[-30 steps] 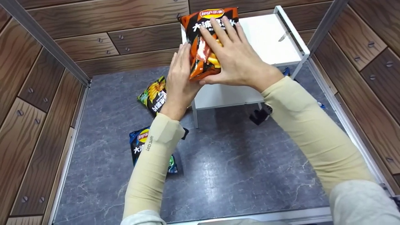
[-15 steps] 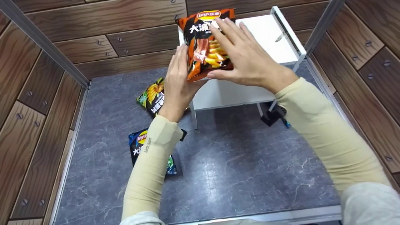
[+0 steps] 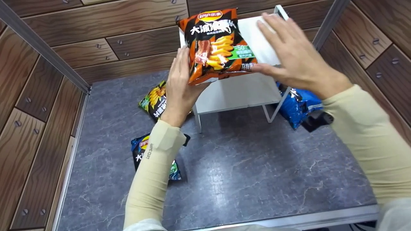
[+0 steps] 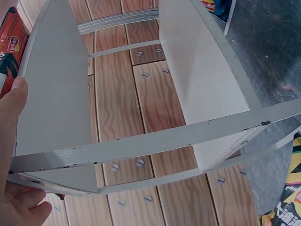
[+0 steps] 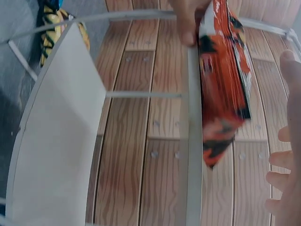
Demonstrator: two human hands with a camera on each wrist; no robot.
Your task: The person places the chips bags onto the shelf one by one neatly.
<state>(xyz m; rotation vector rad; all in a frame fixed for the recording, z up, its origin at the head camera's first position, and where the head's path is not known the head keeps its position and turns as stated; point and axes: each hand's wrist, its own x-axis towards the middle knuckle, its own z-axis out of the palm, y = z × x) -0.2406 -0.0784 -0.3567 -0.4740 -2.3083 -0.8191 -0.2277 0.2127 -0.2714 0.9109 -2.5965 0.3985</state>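
An orange-and-black bag of potato chips [image 3: 213,48] lies face up on the upper shelf of a white two-tier rack [image 3: 237,91]. At the rack's left end, my left hand [image 3: 181,80] grips the frame beside the bag. The left wrist view shows that thumb [image 4: 16,96] at the shelf edge and the fingers curled around a lower rail. My right hand [image 3: 292,54] is spread over the right part of the shelf, its thumb near the bag's lower right corner. In the right wrist view, its fingers [image 5: 281,160] stand apart from the bag [image 5: 223,80].
On the floor to the left lie a black-and-green chip bag [image 3: 155,99] and a dark blue chip bag [image 3: 139,150], partly hidden by the left arm. A bright blue bag [image 3: 297,102] sits right of the rack. Wood-patterned walls [image 3: 128,19] enclose the grey floor [image 3: 244,173].
My right hand has lifted off the bag's face and moved right, uncovering its print. The left hand has stayed at the rack's end. The blue bag at right has come into fuller view.
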